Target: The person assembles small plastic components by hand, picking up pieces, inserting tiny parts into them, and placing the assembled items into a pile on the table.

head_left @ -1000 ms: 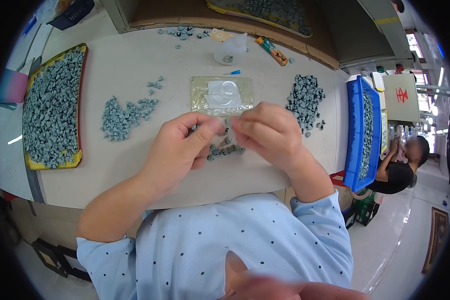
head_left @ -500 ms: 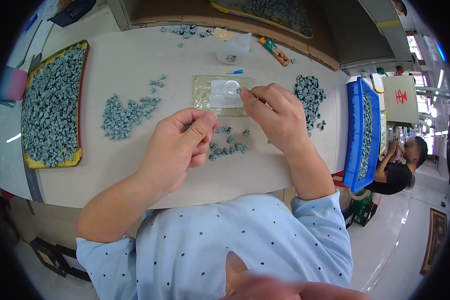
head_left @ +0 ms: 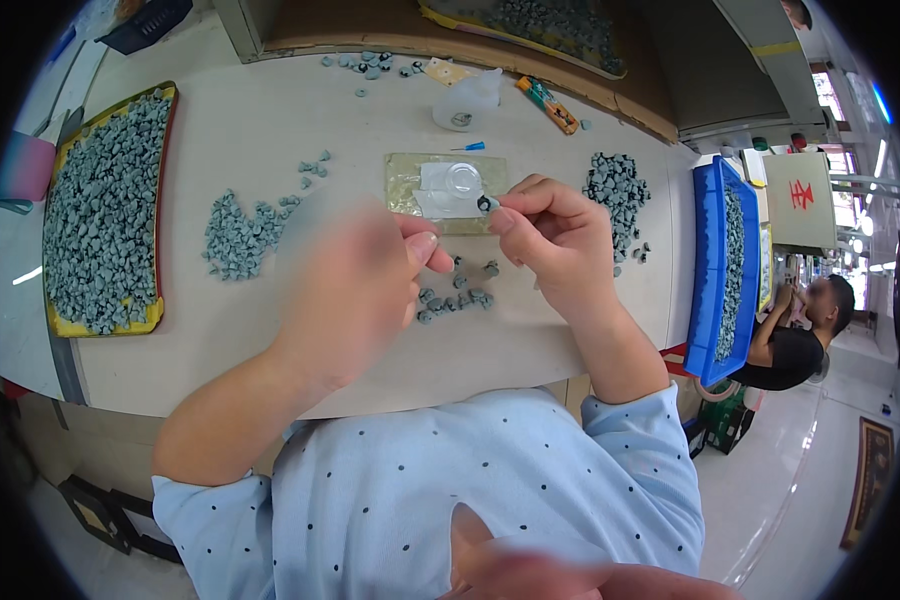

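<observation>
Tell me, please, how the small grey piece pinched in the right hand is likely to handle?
The small grey piece sits between two fingertips of the right hand, so it is probably very light. Its dark, rounded end suggests it may roll if dropped. Similar grey pieces lie scattered loosely, so a push would likely scatter them.

workshop | worktable [head_left: 300, 120] | parts tray [head_left: 100, 210] | blue bin [head_left: 715, 270]

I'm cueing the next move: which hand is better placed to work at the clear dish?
Right, probably. The right hand pinches a small grey piece at the edge of the clear dish; the left hand is blurred, farther back.
</observation>
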Motion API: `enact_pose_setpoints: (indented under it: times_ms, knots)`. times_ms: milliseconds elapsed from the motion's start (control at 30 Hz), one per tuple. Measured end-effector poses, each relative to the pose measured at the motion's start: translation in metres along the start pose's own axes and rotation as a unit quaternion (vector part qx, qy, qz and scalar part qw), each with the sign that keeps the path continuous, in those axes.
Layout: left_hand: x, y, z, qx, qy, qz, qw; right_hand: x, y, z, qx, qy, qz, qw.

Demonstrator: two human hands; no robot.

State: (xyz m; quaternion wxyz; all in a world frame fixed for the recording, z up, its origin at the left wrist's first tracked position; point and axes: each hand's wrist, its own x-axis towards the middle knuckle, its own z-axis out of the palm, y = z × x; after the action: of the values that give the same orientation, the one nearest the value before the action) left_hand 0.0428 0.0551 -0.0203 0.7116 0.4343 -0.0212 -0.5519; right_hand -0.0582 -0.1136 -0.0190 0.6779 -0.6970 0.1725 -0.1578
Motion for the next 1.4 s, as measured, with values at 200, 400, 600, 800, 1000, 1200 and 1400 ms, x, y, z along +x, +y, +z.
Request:
enact_pose_setpoints:
  times_ms: [200,400,600,800,1000,1200,1400]
  knots:
    - [0.0,0.001,0.001,-0.003,0.005,-0.014,1.0,-0.003,-0.001,0.002,0.028,-0.024,0.019,0.999]
    - [-0.001,0.001,0.001,0.002,0.002,-0.013,1.0,-0.004,0.001,0.005,0.002,-0.038,-0.02,0.999]
    - [-0.002,0.002,0.001,-0.048,-0.011,-0.036,0.998,-0.006,0.002,0.005,-0.062,-0.042,-0.072,0.995]
    - [-0.002,-0.001,0.002,-0.089,-0.036,-0.068,0.993,-0.006,0.0,0.006,-0.268,-0.038,-0.305,0.913]
    - [-0.003,-0.001,0.009,-0.064,-0.024,-0.097,0.993,-0.005,0.003,0.007,-0.304,-0.047,-0.411,0.858]
    - [-0.003,-0.001,0.013,-0.051,-0.001,-0.112,0.992,-0.005,0.005,0.006,-0.331,-0.075,-0.459,0.821]
    - [-0.005,-0.002,0.012,-0.043,0.004,-0.118,0.992,-0.004,0.002,0.006,-0.377,-0.094,-0.499,0.775]
